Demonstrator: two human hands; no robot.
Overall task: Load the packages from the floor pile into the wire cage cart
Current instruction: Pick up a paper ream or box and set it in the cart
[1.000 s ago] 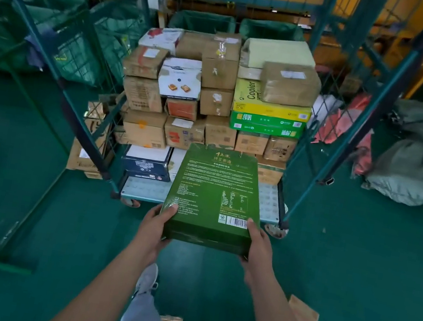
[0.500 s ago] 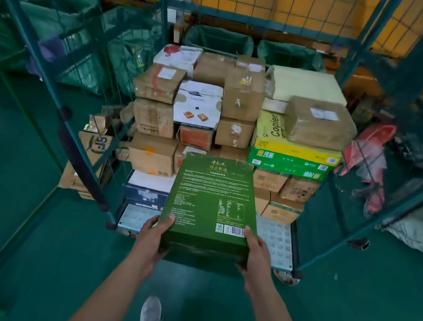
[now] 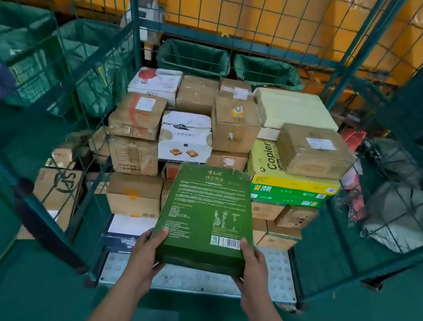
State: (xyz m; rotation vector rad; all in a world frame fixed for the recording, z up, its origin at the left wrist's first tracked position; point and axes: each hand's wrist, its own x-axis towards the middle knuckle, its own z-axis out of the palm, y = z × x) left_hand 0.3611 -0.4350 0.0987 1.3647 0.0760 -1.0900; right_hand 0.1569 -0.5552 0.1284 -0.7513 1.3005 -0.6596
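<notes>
while both hands carry the green box (image 3: 207, 216) at the open front of the wire cage cart (image 3: 129, 41), it hangs in the air above the bare strip of the cart's metal floor (image 3: 278, 271), not yet set down. the left hand (image 3: 148, 256) grips the near left corner and the right hand (image 3: 251, 266) the near right corner; on each, the thumb lies on the top face and the fingers curl under the bottom edge, so the hold is only at the near end and the far end juts out unsupported toward the stack.

that is the first risk, in my view: the box could tip forward and slip from the fingers if it is pushed out further. its far edge sits close before the white snack box (image 3: 186, 139) and the brown cartons; a shove could nudge these loose. the brown parcel (image 3: 315, 151) on top of the yellow copier paper box (image 3: 269, 165) looks to overhang at the right and might slide off if the stack is jolted. laying the green box flat on the low dark box (image 3: 121, 235) or the floor strip seems safest; whether it fits there i cannot tell.
</notes>
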